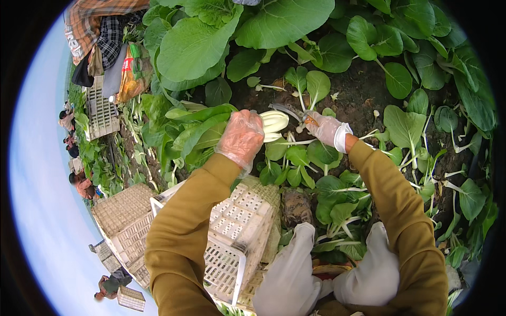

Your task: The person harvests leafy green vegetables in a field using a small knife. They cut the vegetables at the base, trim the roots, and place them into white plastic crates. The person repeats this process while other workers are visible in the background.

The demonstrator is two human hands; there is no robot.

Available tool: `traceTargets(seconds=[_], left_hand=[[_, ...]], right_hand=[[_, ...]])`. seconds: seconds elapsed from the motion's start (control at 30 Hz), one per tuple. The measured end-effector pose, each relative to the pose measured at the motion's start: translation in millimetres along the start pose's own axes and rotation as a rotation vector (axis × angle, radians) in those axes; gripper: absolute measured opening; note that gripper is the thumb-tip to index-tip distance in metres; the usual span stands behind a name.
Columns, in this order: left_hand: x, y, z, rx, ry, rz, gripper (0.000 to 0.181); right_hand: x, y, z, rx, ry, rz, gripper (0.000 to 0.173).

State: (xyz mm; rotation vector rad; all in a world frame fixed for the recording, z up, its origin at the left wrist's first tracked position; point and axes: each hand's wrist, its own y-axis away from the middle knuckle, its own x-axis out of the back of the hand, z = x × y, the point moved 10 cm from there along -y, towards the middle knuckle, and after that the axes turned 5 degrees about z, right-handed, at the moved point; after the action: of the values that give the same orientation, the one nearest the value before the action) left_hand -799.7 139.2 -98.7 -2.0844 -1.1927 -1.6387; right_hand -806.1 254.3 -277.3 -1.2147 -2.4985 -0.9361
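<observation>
My left hand (242,138), in a clear plastic glove, grips a head of bok choy (273,122). The pale stem base points right and the green leaves spread out to the left. Close by on the right, my right hand (326,128), also gloved, is closed around the wooden handle of a sickle (290,111). Its curved metal blade reaches left, just above the stem base; whether it touches the stems cannot be told. Beneath both hands, loose trimmed leaves (296,156) with white stalks lie on dark soil (253,91).
Pale slatted plastic crates (237,221) stand left of my knees. Large leafy plants (282,23) grow ahead and right. At the upper left, another crate (99,114) sits beside clothing (110,43) and a bag (136,71). Far left are several people, one (108,286) near a crate.
</observation>
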Motion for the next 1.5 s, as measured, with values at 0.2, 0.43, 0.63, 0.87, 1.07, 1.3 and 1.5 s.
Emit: traceTargets(seconds=[0.2,0.43,0.63,0.87,1.07,1.3,1.5], left_hand=[[28,62,81,-0.017,0.386,-0.412,0.009],[-101,41,-10,0.208,0.028,-0.653,0.049],[-142,70,-70,0.289,-0.187,-0.649,0.044],[-158,73,-71,0.255,-0.12,-0.663,0.032],[-167,90,-66,0.217,0.012,-0.611,0.026],[-61,110,-4,0.039,0.141,-0.409,0.04],[-54,132,-31,0.168,0.109,-0.39,0.022]], right_hand=[[24,-15,-58,0.205,-0.119,0.202,0.038],[-40,-56,-98,0.143,0.074,0.058,0.047],[-81,-69,-107,0.159,0.161,-0.054,0.053],[-104,-85,-127,0.149,0.238,-0.099,0.051],[-103,-70,-129,0.287,0.308,-0.12,0.041],[-57,-26,-98,0.308,0.287,-0.14,0.046],[-70,-70,-156,0.33,0.352,0.004,0.047]])
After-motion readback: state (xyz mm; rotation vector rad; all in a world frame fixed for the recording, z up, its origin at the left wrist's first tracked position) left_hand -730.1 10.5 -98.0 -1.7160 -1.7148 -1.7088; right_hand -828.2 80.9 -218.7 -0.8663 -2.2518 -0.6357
